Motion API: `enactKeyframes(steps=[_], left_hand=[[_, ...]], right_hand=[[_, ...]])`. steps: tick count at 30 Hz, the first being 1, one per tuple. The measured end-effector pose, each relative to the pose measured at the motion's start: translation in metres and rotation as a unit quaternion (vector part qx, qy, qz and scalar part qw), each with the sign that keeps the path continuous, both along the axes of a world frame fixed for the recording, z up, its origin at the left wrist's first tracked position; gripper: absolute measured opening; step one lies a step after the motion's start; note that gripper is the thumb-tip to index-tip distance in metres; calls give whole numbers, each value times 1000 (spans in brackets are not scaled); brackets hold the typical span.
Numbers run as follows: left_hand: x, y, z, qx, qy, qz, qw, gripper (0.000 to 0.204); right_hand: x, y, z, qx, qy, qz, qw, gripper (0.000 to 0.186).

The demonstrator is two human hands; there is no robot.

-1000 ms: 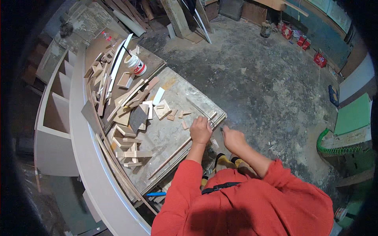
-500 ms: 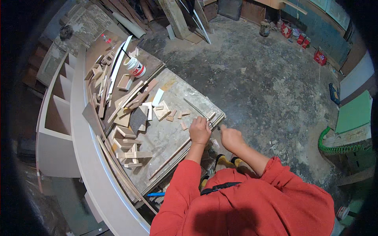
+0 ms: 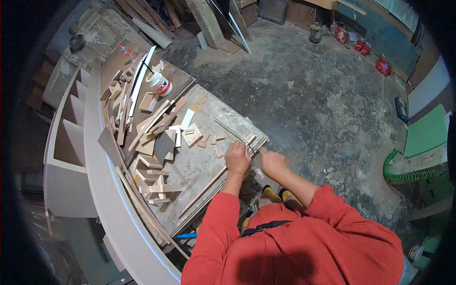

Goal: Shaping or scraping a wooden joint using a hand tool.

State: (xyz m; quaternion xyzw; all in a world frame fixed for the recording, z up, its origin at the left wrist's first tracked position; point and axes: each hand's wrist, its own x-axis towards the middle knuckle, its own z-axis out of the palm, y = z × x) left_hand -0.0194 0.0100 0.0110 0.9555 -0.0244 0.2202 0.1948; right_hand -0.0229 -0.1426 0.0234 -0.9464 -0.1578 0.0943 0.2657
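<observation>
At the front right corner of the worktable, my left hand [image 3: 237,156] is closed over a long thin wooden strip [image 3: 204,191] that lies along the table's near edge. The strip's end pokes out just beyond my fingers. My right hand [image 3: 274,164] is a fist just off the corner. A long thin blade [image 3: 229,129], seemingly a hand saw's, runs from it to the upper left, across the strip's end. Its handle is hidden in my right fist, and its teeth are too small to see. Small wood offcuts [image 3: 203,140] lie beyond my left hand.
On the worktable [image 3: 190,164], wood pieces and strips [image 3: 159,188] pile up at the left. A white tub [image 3: 159,84] with a dark stick stands farther back. A long curved panel [image 3: 102,166] borders the left side. Green hose [image 3: 394,178] coils at the right.
My right hand and the blade have shifted slightly toward the upper left, past the strip's end. My left hand stays on the strip. The whole view has moved a little.
</observation>
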Motion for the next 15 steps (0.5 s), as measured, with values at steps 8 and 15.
enactKeyframes(steps=[8,15], left_hand=[[-2,3,1,-7,-14,11,1000,9],[-19,1,2,18,-3,-12,1000,8]], right_hand=[[14,15,0,16,-23,10,1000,20],[-24,-4,-5,-21,28,23,999,21]])
